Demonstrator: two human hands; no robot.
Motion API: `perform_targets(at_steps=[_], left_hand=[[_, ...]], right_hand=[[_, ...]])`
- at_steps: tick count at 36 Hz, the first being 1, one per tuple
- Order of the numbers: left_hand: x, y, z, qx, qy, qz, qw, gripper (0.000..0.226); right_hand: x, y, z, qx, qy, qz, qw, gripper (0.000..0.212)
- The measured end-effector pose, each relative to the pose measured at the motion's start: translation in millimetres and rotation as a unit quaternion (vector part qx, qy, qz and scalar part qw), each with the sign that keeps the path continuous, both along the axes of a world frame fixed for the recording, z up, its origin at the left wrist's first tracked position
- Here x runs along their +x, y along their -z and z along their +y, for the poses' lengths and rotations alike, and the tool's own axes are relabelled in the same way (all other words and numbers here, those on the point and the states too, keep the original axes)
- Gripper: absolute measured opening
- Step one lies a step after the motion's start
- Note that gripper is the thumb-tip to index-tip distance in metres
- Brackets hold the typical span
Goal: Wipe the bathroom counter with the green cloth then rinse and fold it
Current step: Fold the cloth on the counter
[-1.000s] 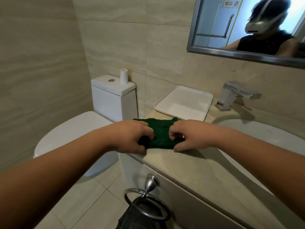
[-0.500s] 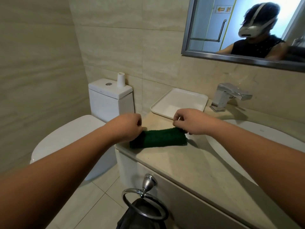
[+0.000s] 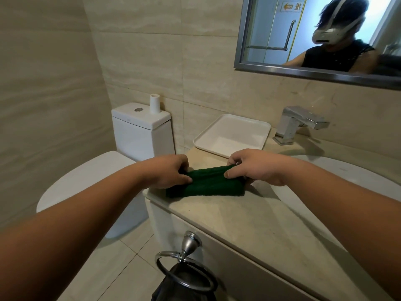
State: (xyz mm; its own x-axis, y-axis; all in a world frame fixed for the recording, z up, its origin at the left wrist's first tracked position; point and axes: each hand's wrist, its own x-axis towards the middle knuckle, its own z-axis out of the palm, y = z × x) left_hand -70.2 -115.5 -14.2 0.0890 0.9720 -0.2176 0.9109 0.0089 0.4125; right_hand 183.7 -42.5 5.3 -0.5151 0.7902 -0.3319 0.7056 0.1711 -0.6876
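Left hand [image 3: 168, 172] and right hand [image 3: 255, 168] pinch the folded green cloth [image 3: 206, 182] mid-frame on the desk [image 3: 249, 224]; folding underway, another fold likely next.

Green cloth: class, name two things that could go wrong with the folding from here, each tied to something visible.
The green cloth lies near the left edge of the counter, beside the toilet; a tug by the left hand could drag it off.
The right hand pinches only the right end; if that grip slips, the fold may open.
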Motion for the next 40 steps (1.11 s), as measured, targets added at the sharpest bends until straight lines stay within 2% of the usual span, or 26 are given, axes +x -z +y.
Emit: perform_targets(at_steps=[3, 6, 8, 12, 16, 20, 28, 30, 32, 34, 36, 40], left_hand=[[6, -6, 2, -0.042, 0.013, -0.038, 0.998, 0.029], [14, -11, 4, -0.059, 0.03, -0.067, 0.996, 0.022], [19, -14, 6, -0.067, 0.029, -0.117, 0.99, 0.019], [24, -16, 14, -0.086, 0.005, -0.241, 0.967, 0.024], [31, -16, 30, -0.068, -0.069, -0.348, 0.933, 0.03], [40, -18, 59, -0.01, -0.147, -0.39, 0.909, 0.042], [50, -20, 132, 0.123, -0.16, -0.281, 0.938, 0.033], [49, -15, 149, 0.139, -0.154, -0.223, 0.952, 0.039], [50, -9, 160, 0.156, -0.133, -0.1, 0.974, 0.05], [55, 0, 165, 0.201, -0.093, 0.036, 0.974, 0.055], [62, 8, 163, 0.236, -0.016, 0.087, 0.968, 0.046], [64, 19, 156, 0.263, 0.116, 0.105, 0.952, 0.024]], right_hand=[[10, -3, -1, -0.058, 0.032, 0.038, 0.997, 0.027], [19, -7, -1, -0.103, 0.084, 0.089, 0.987, 0.029], [25, -11, -1, -0.129, 0.106, 0.11, 0.98, 0.028], [39, -10, 6, -0.13, 0.146, 0.133, 0.972, 0.027], [48, -5, 15, -0.119, 0.193, 0.188, 0.956, 0.025], [48, -3, 26, -0.092, 0.233, 0.222, 0.942, 0.025], [27, 0, 70, 0.046, 0.278, 0.17, 0.944, 0.019], [21, 2, 84, 0.104, 0.272, 0.113, 0.95, 0.021], [18, 6, 94, 0.18, 0.235, -0.023, 0.955, 0.031], [16, 11, 98, 0.242, 0.191, -0.14, 0.941, 0.039], [17, 17, 99, 0.305, 0.148, -0.164, 0.926, 0.04], [21, 29, 91, 0.399, -0.018, -0.145, 0.905, 0.03]])
